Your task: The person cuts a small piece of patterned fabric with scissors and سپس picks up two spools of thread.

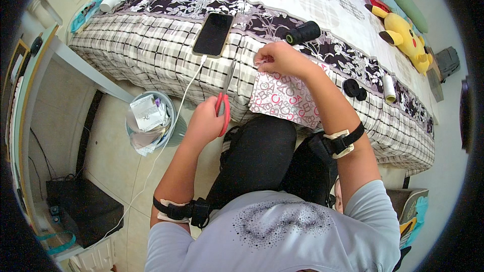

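Note:
My left hand point(204, 122) grips a pair of scissors point(224, 111) by their red handles. The metal blades point away from me over the bed's edge and look nearly together. Farther right, my right hand point(281, 58) has its fingertips pinched at the upper edge of a piece of printed fabric point(283, 98). What exactly lies between those fingertips is partly hidden. Pink and grey letters cover the white fabric, which hangs over the bed's edge near my knees. My right forearm covers part of it.
On the patterned bedspread point(159, 41) lie a charging smartphone point(213, 34), a black thread spool point(303, 32), a black rolled strap point(354, 89), a white thread spool point(388, 88) and a yellow plush toy point(406, 39). A full waste bin point(177, 130) stands left; the white cable point(159, 156) passes beside it.

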The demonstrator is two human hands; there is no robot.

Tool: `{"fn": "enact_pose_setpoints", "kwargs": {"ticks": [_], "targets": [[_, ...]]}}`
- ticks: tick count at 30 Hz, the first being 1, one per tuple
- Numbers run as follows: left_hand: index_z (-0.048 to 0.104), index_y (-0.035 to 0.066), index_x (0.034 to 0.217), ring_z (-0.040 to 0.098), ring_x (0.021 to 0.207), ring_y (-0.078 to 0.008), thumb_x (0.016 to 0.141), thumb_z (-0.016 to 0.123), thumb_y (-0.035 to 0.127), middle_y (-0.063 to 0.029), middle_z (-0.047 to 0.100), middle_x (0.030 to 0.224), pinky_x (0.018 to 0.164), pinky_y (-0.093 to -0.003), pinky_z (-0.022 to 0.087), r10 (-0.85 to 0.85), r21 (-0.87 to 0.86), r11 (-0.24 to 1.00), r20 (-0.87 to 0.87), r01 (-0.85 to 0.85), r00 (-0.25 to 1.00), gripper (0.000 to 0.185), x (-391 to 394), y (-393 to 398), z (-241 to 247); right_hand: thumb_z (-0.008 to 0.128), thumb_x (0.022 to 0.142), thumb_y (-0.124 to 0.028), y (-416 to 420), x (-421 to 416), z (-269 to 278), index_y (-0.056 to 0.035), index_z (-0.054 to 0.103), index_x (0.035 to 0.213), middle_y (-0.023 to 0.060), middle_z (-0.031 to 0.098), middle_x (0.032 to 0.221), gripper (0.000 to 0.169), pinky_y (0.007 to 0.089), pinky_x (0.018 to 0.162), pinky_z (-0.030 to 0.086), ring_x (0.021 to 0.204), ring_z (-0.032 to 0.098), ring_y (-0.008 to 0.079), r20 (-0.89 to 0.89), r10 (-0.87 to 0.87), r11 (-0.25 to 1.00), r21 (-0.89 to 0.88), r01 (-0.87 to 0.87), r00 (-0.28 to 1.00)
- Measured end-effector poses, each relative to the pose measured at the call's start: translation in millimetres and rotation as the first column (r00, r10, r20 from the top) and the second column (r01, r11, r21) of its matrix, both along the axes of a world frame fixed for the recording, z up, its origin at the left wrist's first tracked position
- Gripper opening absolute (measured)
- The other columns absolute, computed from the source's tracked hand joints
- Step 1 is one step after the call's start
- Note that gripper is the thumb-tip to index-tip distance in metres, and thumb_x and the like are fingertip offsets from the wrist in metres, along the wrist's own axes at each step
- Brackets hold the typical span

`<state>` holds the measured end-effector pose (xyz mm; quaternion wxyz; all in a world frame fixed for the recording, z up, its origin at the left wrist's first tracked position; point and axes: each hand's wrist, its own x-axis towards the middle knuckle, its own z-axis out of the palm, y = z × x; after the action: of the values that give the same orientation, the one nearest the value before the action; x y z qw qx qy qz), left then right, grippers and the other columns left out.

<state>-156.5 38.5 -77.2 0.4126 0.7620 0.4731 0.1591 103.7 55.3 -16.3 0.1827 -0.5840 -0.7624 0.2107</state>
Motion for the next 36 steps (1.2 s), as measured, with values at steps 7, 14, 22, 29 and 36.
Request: {"fn": "enact_pose_setpoints", "kwargs": {"ticks": [7,14,22,29,36], "targets": [[0.055,-0.002,0.092,0.06,0.074,-0.0182,0.072,0.062,0.009,-0.0117,0.064,0.083,0.067,-0.0297,0.046,0.019,-0.015,1.0,0.026,-0.018,0.999,0.024,-3.1,3.7,-7.7,0.069,0.066,-0.011,4.5,-8.3,4.3,-0.002,0.063,0.082,0.0115,0.061,0.08,0.02,0.0321,0.068,0.045,0.076,0.058,0.0236,0.209,0.067,0.996,-0.069,-0.054,0.976],[0.055,-0.004,0.095,0.062,0.079,-0.0186,0.073,0.062,0.007,-0.0128,0.064,0.085,0.07,-0.0292,0.048,0.01,-0.008,1.0,0.013,-0.01,1.0,0.026,-3.2,2.8,-1.0,0.064,0.073,-0.007,3.6,0.3,0.7,-0.0013,0.057,0.079,0.0054,0.058,0.075,0.01,0.0284,0.062,0.044,0.068,0.054,0.0162,-0.031,0.097,0.988,-0.116,-0.1,0.995],[0.055,-0.002,0.091,0.061,0.074,-0.0166,0.072,0.063,0.009,-0.0116,0.064,0.082,0.067,-0.0292,0.047,0.015,-0.001,1.0,0.042,-0.015,0.999,0.024,-2.2,1.3,0.3,0.062,0.078,-0.001,5.1,5.8,3.8,-0.002,0.055,0.078,-0.0012,0.057,0.071,0.006,0.0208,0.053,0.042,0.062,0.05,0.0042,-0.334,-0.043,0.931,-0.355,-0.084,0.942],[0.055,0.0,0.086,0.057,0.064,-0.0182,0.069,0.064,0.013,-0.0119,0.06,0.074,0.058,-0.032,0.045,-0.077,0.035,0.996,-0.01,0.077,0.997,0.023,-2.3,-0.7,-7.4,0.069,0.073,-0.004,21.7,15.9,-20.6,-0.0017,0.06,0.08,0.0,0.062,0.068,0.012,0.0186,0.046,0.039,0.053,0.05,0.0031,-0.577,-0.113,0.943,-0.319,-0.096,0.809],[0.055,-0.002,0.081,0.057,0.073,-0.0352,0.072,0.061,0.023,-0.0213,0.059,0.076,0.065,-0.0407,0.045,-0.148,0.047,0.987,-0.071,0.151,0.986,0.027,10.5,-8.0,12.0,0.069,0.072,-0.001,22.4,14.3,-10.2,-0.0026,0.056,0.08,0.0014,0.062,0.072,0.016,0.0169,0.049,0.039,0.057,0.052,0.0039,-0.598,-0.245,0.908,-0.418,-0.036,0.763]]}}
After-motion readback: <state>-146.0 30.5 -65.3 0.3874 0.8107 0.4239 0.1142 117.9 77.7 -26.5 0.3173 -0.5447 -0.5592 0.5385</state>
